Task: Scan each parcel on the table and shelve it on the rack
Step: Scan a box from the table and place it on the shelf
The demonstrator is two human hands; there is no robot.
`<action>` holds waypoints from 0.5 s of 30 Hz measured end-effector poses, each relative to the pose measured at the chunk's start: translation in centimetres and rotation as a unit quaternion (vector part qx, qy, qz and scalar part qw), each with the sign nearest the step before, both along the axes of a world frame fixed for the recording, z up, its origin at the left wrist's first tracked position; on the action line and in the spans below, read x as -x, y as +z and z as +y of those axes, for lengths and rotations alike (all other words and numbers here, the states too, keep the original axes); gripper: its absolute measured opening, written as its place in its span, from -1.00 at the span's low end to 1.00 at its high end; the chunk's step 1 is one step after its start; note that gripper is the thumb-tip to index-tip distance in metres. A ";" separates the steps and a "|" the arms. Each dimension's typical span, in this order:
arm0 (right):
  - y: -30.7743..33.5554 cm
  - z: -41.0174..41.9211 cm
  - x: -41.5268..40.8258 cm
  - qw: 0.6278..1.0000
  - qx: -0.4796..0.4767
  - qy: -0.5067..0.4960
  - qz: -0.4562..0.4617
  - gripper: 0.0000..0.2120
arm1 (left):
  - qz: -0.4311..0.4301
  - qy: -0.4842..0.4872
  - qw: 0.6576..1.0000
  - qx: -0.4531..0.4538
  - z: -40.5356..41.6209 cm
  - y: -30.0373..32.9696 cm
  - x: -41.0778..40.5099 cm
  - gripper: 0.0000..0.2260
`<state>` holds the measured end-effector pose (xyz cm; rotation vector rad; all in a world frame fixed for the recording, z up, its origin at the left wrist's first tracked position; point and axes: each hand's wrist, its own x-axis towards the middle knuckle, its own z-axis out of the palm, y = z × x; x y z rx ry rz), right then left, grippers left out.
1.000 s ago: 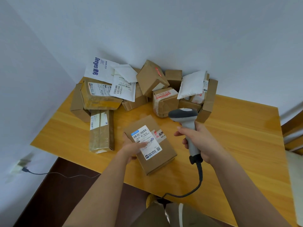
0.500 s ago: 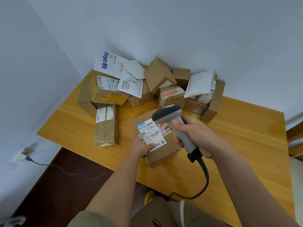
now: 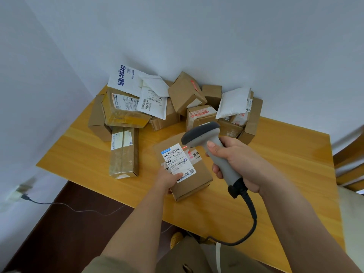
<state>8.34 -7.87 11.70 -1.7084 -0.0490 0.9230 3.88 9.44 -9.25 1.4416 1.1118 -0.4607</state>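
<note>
A small brown cardboard parcel (image 3: 194, 174) with a white shipping label lies near the front of the wooden table (image 3: 285, 174). My left hand (image 3: 168, 179) grips its near left corner, thumb on the label. My right hand (image 3: 234, 162) grips the handle of a grey barcode scanner (image 3: 202, 133), whose head hangs just above the parcel's far edge. A red scan line shows on the parcel beside the label. Behind, a heap of brown boxes (image 3: 186, 92) and white mailer bags (image 3: 233, 102) fills the table's back corner.
A long taped box (image 3: 124, 152) lies left of the held parcel. The scanner's black cable (image 3: 250, 219) loops down off the table's front edge. A wooden chair (image 3: 348, 166) stands at the right. A charger and wire (image 3: 21, 196) hang at the left wall. No rack is in view.
The scanner head has tipped down and come over the parcel's label. My left hand has slid the parcel a little toward me and shifted its grip to the near corner.
</note>
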 end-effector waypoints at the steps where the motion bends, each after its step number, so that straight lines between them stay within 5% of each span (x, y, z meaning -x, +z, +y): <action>1: 0.1 -0.1 0.0 1.000 0.000 -0.001 -0.005 -0.84 | 0.017 0.000 1.000 0.019 -0.1 0.3 0.1 -0.54; 5: 0.3 -0.4 0.1 1.000 -0.003 -0.013 -0.009 -0.84 | 0.034 0.005 0.996 0.077 -0.3 0.2 -0.1 -0.60; 15: 0.7 -0.3 0.2 1.000 -0.001 -0.017 -0.013 -0.78 | 0.028 0.048 0.997 0.062 -0.6 0.1 -0.4 -0.66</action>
